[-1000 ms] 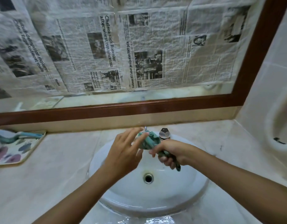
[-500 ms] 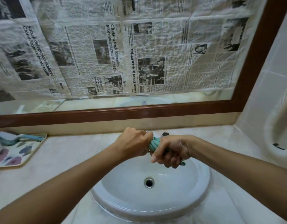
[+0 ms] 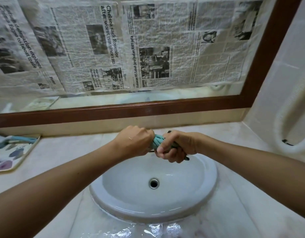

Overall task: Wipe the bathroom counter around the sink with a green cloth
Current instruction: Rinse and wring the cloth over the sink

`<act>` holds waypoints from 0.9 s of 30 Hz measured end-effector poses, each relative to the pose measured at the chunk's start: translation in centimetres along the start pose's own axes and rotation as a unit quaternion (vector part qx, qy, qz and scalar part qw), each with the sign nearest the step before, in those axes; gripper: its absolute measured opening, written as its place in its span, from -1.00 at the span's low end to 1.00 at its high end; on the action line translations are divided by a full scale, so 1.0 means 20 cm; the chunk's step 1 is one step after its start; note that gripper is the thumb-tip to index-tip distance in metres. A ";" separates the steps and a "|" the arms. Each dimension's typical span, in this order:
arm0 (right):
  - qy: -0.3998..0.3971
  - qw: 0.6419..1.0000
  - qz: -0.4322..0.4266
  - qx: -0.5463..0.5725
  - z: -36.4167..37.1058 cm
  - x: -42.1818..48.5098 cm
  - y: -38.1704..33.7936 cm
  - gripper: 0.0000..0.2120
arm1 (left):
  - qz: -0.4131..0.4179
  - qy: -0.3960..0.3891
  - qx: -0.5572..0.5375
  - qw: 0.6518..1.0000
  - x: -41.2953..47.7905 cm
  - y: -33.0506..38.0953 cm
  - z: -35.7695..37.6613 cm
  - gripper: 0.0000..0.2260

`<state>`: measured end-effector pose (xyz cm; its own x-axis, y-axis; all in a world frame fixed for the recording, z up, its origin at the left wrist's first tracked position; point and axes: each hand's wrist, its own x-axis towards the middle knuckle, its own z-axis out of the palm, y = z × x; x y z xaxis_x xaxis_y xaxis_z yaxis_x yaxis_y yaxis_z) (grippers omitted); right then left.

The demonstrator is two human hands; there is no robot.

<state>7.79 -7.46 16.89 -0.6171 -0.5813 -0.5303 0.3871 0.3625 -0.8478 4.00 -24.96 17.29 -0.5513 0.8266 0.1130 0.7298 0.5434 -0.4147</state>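
Left hand (image 3: 137, 142) and right hand (image 3: 176, 146) are fisting tight on twisted green cloth (image 3: 157, 141) over sink (image 3: 196, 201) back rim; counter (image 3: 65, 157) on both sides is lying open.

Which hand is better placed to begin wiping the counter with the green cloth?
Probably the right hand. It holds most of the twisted cloth, whose tail hangs below its fingers, while the left hand grips only one end. Bare counter lies just beside it, right of the sink.

Glossy white ceramic sink (image 3: 196, 194), metal drain (image 3: 154, 183), crinkled newspaper (image 3: 114, 45), polished wooden mirror frame (image 3: 148, 109), soft green cloth (image 3: 157, 142).
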 end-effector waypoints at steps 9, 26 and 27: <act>0.351 0.764 -0.015 -0.541 0.17 0.15 0.14 -0.87 | -0.173 -0.093 -0.239 0.951 -0.08 0.23 0.20 -0.88; 0.328 0.621 -0.140 -0.697 0.09 0.34 0.31 -0.62 | -0.291 -0.227 -0.721 0.586 -0.14 0.29 0.42 -0.72; 0.330 0.624 -0.141 -0.694 0.10 0.35 0.31 -0.62 | -0.284 -0.236 -0.724 0.583 -0.15 0.27 0.43 -0.72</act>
<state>7.24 -10.64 7.93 -0.8515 -0.5041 0.1445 -0.4844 0.8616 0.1516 6.18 -25.65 6.98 -0.6711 0.5061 -0.5417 -0.2366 0.5463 0.8035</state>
